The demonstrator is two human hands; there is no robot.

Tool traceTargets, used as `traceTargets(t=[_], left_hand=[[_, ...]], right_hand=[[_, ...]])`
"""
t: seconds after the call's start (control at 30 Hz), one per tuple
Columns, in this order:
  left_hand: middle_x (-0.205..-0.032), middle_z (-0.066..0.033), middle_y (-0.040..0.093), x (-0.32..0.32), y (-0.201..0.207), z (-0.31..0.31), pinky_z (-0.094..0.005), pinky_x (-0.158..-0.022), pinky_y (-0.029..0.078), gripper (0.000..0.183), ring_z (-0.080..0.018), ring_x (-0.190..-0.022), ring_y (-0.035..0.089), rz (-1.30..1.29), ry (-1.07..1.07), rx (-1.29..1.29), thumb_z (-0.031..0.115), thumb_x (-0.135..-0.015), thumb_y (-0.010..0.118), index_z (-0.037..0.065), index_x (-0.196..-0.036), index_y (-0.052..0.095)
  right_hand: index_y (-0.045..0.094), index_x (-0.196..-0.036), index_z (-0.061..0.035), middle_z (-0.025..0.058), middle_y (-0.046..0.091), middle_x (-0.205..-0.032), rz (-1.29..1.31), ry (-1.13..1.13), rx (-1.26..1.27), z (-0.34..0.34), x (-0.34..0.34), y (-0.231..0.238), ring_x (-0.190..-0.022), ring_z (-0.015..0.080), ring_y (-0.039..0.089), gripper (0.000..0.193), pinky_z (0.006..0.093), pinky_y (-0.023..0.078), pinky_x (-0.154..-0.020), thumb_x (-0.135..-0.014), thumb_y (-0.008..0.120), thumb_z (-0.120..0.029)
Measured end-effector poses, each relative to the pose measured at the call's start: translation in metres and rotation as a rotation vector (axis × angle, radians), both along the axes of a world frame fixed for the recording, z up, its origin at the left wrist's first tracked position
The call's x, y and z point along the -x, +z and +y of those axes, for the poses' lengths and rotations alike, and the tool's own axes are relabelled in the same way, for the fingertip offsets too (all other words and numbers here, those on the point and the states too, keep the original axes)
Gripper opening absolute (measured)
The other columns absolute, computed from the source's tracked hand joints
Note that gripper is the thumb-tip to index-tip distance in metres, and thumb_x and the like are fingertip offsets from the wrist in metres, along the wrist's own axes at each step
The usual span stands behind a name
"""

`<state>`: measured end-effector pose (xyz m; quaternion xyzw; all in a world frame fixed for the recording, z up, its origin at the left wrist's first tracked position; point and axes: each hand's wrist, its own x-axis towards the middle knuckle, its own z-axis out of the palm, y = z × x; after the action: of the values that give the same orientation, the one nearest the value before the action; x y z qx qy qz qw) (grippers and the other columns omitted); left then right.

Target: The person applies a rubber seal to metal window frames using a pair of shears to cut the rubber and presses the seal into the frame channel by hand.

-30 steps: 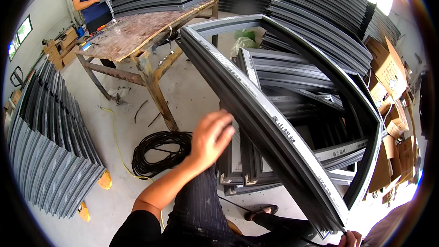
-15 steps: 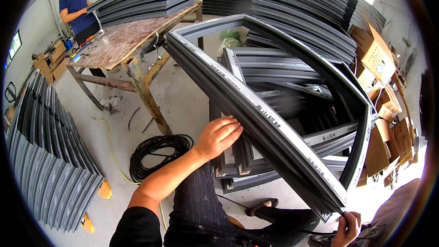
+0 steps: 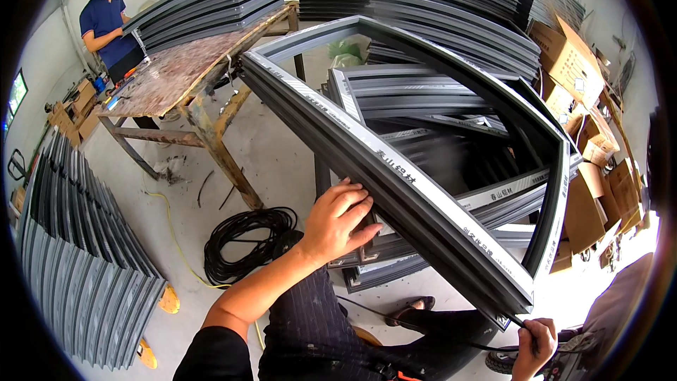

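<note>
The frame [image 3: 395, 162] lies tilted in front of the person, above the pile [image 3: 430, 92] of similar frames, perhaps because the pile gives it a convenient working height; where exactly it touches this pile, I cannot tell. Its long axis goes diagonally, from the far left, near the table [image 3: 180, 74], down to the near right; the long straight side is toward the person, with the pale face up and the dark grooves turned outward, while the curved side is away, to the right; the lowest corner points to the right hand [image 3: 534, 353]. The left hand [image 3: 338, 222] is laid on the grooved side, near its middle, with fingers spread and thumb apart, not closed around anything; it seems to be there for steadying the frame, or for pressing along the groove. The right hand is closed narrowly on a black strip [image 3: 522, 324], just beside that lowest corner, probably to keep the end under control at the place where it meets the frame. On the floor a black coil [image 3: 220, 247] lies to the left of the person's legs, maybe so placed that its length can be reached; whether it is one piece with the strip is not clear. Behind the table stands a co-worker [image 3: 106, 28], beside a stack [image 3: 204, 10] of curved parts.
</note>
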<state>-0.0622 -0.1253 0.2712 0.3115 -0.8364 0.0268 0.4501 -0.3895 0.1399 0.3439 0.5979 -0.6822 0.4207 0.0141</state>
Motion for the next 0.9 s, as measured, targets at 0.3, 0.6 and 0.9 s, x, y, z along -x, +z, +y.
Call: traceTargets(t=[0.3, 0.6, 0.9], left_hand=[[-0.11, -0.0127, 0.059, 0.017, 0.012, 0.025, -0.0464, -0.102, 0.043, 0.057, -0.0295, -0.11, 0.056, -0.091, -0.016, -0.045, 0.041, -0.07, 0.078, 0.0, -0.107, 0.063], [-0.095, -0.0065, 0.06, 0.041, -0.015, 0.021, -0.0418, -0.095, 0.05, 0.036, -0.0252, -0.098, 0.06, 0.034, -0.018, 0.122, 0.021, -0.066, 0.082, 0.003, -0.09, 0.063], [-0.101, -0.0075, 0.059, 0.056, -0.015, 0.039, -0.041, -0.092, 0.052, 0.039, -0.0262, -0.099, 0.06, 0.034, 0.012, 0.1, 0.02, -0.07, 0.08, 0.005, -0.101, 0.062]], right_hand=[[0.062, -0.082, 0.0028, 0.0094, 0.057, -0.076, -0.05, -0.062, 0.042, 0.001, 0.004, -0.017, -0.067, 0.0165, 0.052, 0.014, 0.0251, 0.037, -0.057, -0.069, 0.064, 0.005], [0.062, -0.082, 0.0033, 0.0095, 0.058, -0.076, 0.013, -0.033, 0.069, -0.002, 0.0, -0.019, -0.066, 0.0163, 0.053, 0.017, 0.0245, 0.039, -0.056, -0.066, 0.066, 0.008], [0.064, -0.083, 0.0025, 0.0088, 0.058, -0.076, -0.044, -0.038, 0.069, 0.004, 0.001, -0.031, -0.063, 0.0151, 0.052, 0.018, 0.024, 0.039, -0.055, -0.066, 0.068, 0.008]])
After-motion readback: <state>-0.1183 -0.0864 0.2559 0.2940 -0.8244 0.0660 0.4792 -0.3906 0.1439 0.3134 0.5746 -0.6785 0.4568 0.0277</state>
